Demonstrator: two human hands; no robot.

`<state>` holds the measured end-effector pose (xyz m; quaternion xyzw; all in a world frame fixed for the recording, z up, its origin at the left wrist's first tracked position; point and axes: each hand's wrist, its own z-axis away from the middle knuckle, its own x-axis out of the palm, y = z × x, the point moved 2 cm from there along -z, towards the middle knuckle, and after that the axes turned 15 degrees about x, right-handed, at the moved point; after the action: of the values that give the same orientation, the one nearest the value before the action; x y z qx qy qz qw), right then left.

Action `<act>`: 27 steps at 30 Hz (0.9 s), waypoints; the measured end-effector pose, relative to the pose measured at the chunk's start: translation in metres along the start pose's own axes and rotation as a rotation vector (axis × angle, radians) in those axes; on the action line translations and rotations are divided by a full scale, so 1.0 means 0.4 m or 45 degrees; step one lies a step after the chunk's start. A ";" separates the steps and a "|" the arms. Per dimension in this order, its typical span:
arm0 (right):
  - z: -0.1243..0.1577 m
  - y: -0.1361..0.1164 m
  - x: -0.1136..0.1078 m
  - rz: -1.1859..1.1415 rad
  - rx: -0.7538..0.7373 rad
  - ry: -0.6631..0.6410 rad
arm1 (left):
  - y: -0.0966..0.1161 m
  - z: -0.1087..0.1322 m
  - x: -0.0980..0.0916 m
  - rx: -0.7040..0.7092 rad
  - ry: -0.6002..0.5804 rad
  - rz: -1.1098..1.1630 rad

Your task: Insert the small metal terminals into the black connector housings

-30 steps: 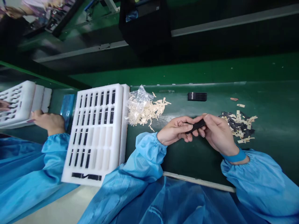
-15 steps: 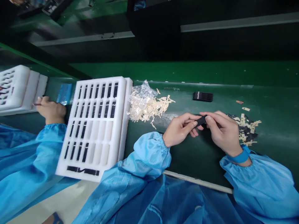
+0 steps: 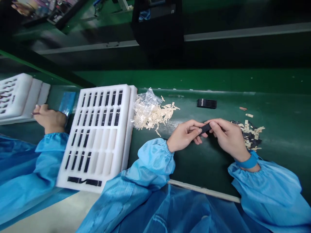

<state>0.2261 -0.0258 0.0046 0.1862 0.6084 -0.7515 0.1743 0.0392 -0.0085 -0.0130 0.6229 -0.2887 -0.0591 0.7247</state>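
A small flat black strip [image 3: 205, 129] is pinched between both hands above the green work surface. My left hand [image 3: 186, 134] closes on its left end with thumb and fingers. At the other end, the thumb and forefinger of my right hand [image 3: 227, 136] grip it, hiding that end. Beyond the hands lies a neat row of black strips [image 3: 207, 103], side by side. By my right wrist is a loose pile of cream tabs and black scraps [image 3: 251, 134]. Left of my left hand, many cream tabs [image 3: 155, 116] spill around a clear plastic bag [image 3: 148, 100].
A white foam tray [image 3: 103, 179] with slots, some holding black strips, rests on another at the left. Farther left are a co-worker's hand [image 3: 51, 119], a blue packet [image 3: 67, 102] and stacked white foam trays [image 3: 23, 94]. A raised green wall [image 3: 218, 81] runs along the back.
The view has shifted slightly, so the surroundings sit a little lower. Both hands keep their grip on the black strip, with only small finger movement.
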 end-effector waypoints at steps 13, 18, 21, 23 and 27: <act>-0.044 0.038 -0.041 -0.887 0.246 0.349 | -0.031 -0.015 -0.001 -0.130 0.046 -0.025; -0.072 0.025 -0.018 0.066 -0.074 0.469 | -0.038 -0.014 0.004 -0.138 -0.027 -0.063; -0.114 0.017 -0.014 0.567 -0.383 0.529 | -0.039 -0.015 0.003 -0.149 -0.037 -0.065; -0.139 0.016 -0.016 0.714 -0.489 0.498 | -0.039 -0.017 0.000 -0.148 -0.034 -0.060; -0.149 0.018 -0.025 0.813 -0.558 0.456 | -0.036 -0.018 -0.007 -0.142 -0.025 -0.053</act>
<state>0.2425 0.0314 -0.0080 0.4512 0.6864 -0.4685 0.3253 0.0444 -0.0041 -0.0277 0.5867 -0.2790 -0.0964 0.7541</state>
